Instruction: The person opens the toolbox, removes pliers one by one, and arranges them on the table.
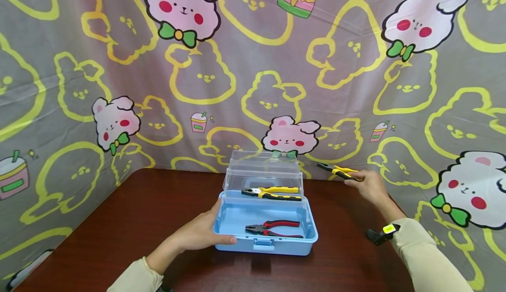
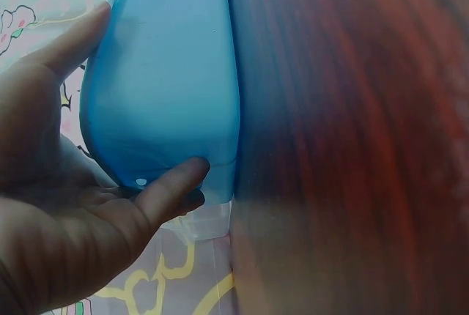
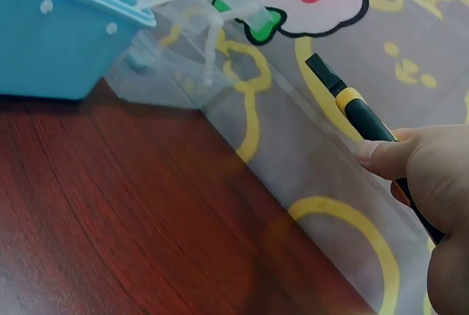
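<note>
A light blue toolbox (image 1: 276, 246) with its clear lid (image 1: 262, 160) raised stands on the table. My left hand (image 1: 199, 230) grips its left side, thumb at the front rim and fingers along the end wall; the left wrist view shows fingertips (image 2: 194, 168) against the blue wall. In the air to the right of the box, my right hand (image 1: 369, 186) holds yellow-and-black pliers (image 1: 336, 170) by the handles, head pointing left. Red-and-black pliers (image 1: 272, 229) lie in the box's bottom. Another pair of yellow-and-black pliers (image 1: 272, 194) rests in the clear upper tray (image 1: 237, 195).
The dark red-brown table (image 1: 158, 204) runs back to a patterned cloth (image 1: 245, 63) that hangs behind and at both sides. At the box's front is a blue latch (image 1: 263, 244). A dark band with a yellow-lit device (image 1: 389, 228) is on the right wrist.
</note>
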`<action>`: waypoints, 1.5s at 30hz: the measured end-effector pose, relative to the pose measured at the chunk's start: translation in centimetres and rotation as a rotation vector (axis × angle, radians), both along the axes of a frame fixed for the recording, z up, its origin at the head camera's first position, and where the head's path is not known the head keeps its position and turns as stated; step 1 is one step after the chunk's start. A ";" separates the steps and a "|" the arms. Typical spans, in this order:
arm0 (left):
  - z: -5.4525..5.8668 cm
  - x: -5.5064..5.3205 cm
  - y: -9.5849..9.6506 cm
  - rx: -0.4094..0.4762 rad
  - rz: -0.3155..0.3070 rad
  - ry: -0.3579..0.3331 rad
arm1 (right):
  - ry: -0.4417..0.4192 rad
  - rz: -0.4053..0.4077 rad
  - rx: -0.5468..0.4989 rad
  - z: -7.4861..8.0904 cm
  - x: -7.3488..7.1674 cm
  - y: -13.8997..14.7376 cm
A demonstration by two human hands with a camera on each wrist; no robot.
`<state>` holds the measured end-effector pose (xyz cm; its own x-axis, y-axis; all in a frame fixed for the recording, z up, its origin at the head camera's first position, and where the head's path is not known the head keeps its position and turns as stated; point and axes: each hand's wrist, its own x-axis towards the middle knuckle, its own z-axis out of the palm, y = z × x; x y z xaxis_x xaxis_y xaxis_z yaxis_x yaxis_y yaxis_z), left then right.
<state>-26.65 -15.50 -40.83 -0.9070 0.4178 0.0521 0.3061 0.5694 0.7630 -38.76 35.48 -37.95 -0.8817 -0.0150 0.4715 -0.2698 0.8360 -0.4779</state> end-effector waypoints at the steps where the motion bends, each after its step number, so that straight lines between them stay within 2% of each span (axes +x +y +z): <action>1: 0.0 0.0 0.0 -0.001 -0.001 0.001 | 0.001 -0.005 0.004 -0.1 0.0 0.1; 9: 0.1 0.3 -0.8 -0.025 0.054 0.006 | -0.018 -0.012 0.004 -0.8 -0.6 0.4; 18: 0.0 0.4 -0.3 -0.023 0.041 -0.011 | -0.068 -0.037 0.015 -3.0 -0.2 1.9; 28: -0.1 -0.1 0.1 -0.014 0.020 0.001 | -0.170 -0.127 -0.021 -4.7 0.0 3.0; 32: -0.1 -0.1 0.1 -0.020 0.016 -0.003 | -0.184 -0.118 -0.005 -5.7 0.2 4.1; 38: -0.1 -0.2 0.3 0.004 -0.001 -0.002 | -0.306 -0.121 0.004 -7.1 0.8 6.0; 45: 0.0 0.0 0.0 -0.019 0.017 -0.010 | -0.321 -0.100 0.005 -7.4 0.7 6.2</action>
<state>-26.67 -15.50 -40.85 -0.9146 0.4028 0.0355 0.2886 0.5888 0.7550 -38.02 41.67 -45.34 -0.9825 0.0780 0.1694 -0.0221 0.8533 -0.5210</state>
